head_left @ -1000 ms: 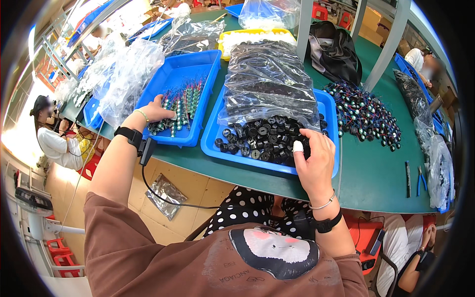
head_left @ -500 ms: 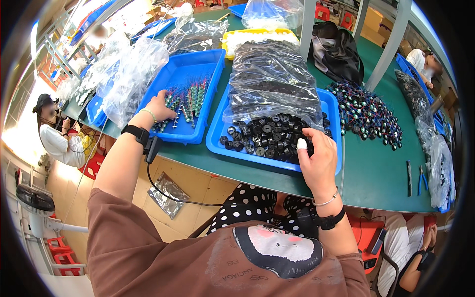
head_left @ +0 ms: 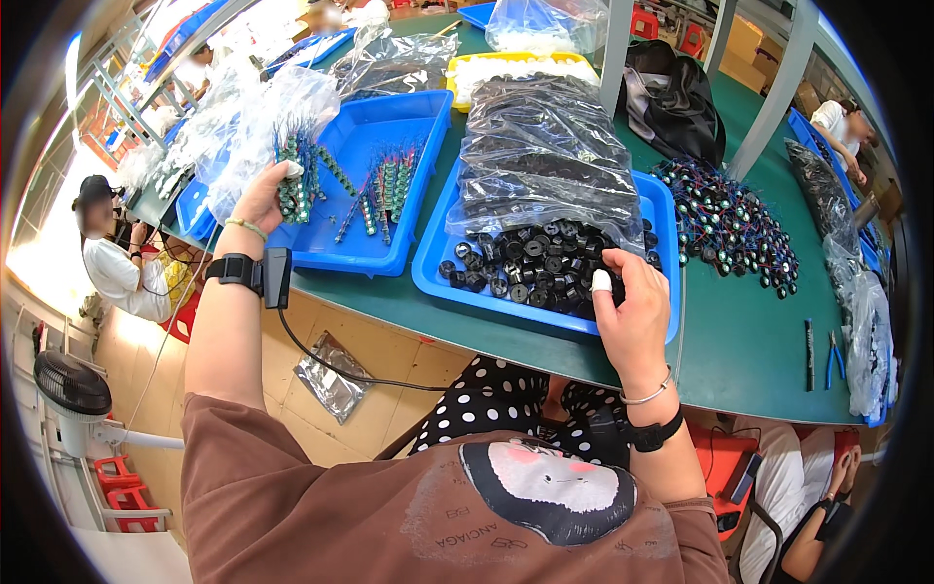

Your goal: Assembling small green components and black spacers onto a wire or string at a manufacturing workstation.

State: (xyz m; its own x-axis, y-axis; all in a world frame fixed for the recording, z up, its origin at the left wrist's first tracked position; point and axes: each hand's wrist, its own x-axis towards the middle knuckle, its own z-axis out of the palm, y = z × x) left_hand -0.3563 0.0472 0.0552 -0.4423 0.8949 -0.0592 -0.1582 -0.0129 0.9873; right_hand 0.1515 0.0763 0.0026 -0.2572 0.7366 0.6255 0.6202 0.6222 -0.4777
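Note:
My left hand [head_left: 261, 200] is closed on a bunch of narrow green circuit-board strips [head_left: 300, 180] with thin wires, raised at the left side of a blue tray. More green strips [head_left: 391, 190] lie in that blue tray [head_left: 375, 112], toward its right wall. My right hand [head_left: 632, 316] is at the front right of a second blue tray [head_left: 448, 292], its fingers curved and apart from the thumb, touching the pile. Round black plastic caps [head_left: 545, 258] fill the front of this tray. A white cover is on a fingertip of each hand.
A clear bag of black parts [head_left: 545, 146] lies over the second tray's back. To its right sits a heap of small wired round parts [head_left: 730, 224]. A marker [head_left: 809, 355] and blue-handled pliers [head_left: 834, 360] lie farther right. Grey posts [head_left: 773, 92] rise from the green table [head_left: 725, 360].
My left hand has lifted a bunch of green strips from the tray and moved left with it. My right hand stays at the black caps. The view has shifted slightly.

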